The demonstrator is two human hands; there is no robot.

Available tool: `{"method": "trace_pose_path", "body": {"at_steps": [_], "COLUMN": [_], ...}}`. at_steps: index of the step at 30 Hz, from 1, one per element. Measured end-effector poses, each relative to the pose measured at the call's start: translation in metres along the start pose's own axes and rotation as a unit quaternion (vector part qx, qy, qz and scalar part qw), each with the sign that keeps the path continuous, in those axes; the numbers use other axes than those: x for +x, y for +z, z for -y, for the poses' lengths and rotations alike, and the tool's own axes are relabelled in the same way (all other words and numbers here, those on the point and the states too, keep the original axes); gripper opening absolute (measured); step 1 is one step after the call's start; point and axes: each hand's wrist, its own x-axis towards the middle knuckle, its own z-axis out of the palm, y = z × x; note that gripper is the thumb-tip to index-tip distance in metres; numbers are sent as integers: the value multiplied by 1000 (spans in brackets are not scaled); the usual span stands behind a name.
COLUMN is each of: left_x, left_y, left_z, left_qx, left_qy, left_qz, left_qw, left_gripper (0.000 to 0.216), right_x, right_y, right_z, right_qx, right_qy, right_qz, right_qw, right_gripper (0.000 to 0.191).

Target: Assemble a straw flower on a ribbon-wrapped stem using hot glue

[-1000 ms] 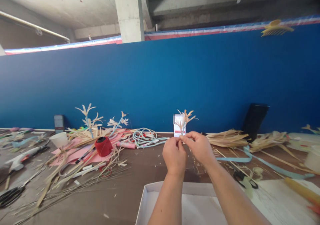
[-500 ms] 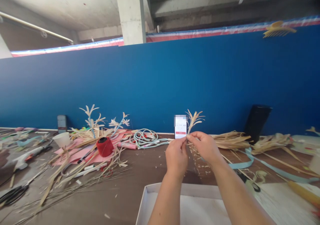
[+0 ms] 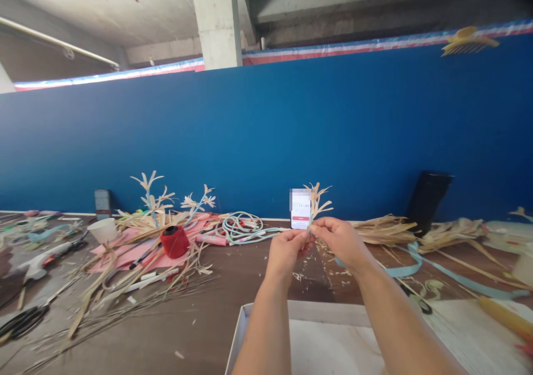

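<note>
A small straw flower sprig (image 3: 317, 200) stands upright between my two hands above the brown table (image 3: 216, 314). My left hand (image 3: 285, 253) pinches the bottom of its stem. My right hand (image 3: 340, 242) pinches the stem just beside it, fingers closed. Pale petals fan out above my fingertips, in front of a lit phone (image 3: 300, 208) that leans on the blue wall (image 3: 266, 142). Straw scraps lie on the table under my hands.
A white shallow box (image 3: 245, 330) sits at the near edge below my forearms. Left: red thread spool (image 3: 175, 241), finished straw flowers (image 3: 152, 194), white cup (image 3: 102, 231), scissors (image 3: 19, 324), coiled cords (image 3: 241, 226). Right: straw bundles (image 3: 385, 228), light blue ribbon (image 3: 441, 272), black bin (image 3: 428, 197).
Both hands have shifted slightly, turning the sprig between the fingers; its petals now lean a little differently. The camera view has drifted a bit.
</note>
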Motion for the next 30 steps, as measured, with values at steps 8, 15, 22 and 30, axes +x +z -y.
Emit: {"method": "trace_pose_path", "body": {"at_steps": [8,15,22,30], "left_x": [3,8,6,1], "left_y": [-1,-1,0,-5], "left_z": [3,9,7,1], "left_qx": [11,40,53,123], "left_qy": [31,62,86,112], "left_qz": [-15,-66,-70,-26], "left_qw": [999,995,992,986], "left_gripper": [29,27,23,25], "right_x": [1,2,4,3], "right_y": [3,5,4,-4], "right_z": [-3,-7,-10,-6], "right_qx": [-8,17,-27,-35], "right_qy": [-9,-7,-19,-48], "right_qz": [7,13,22,16], "right_qw": [1000,1000,999,998], "right_gripper": [23,31,27,18]}}
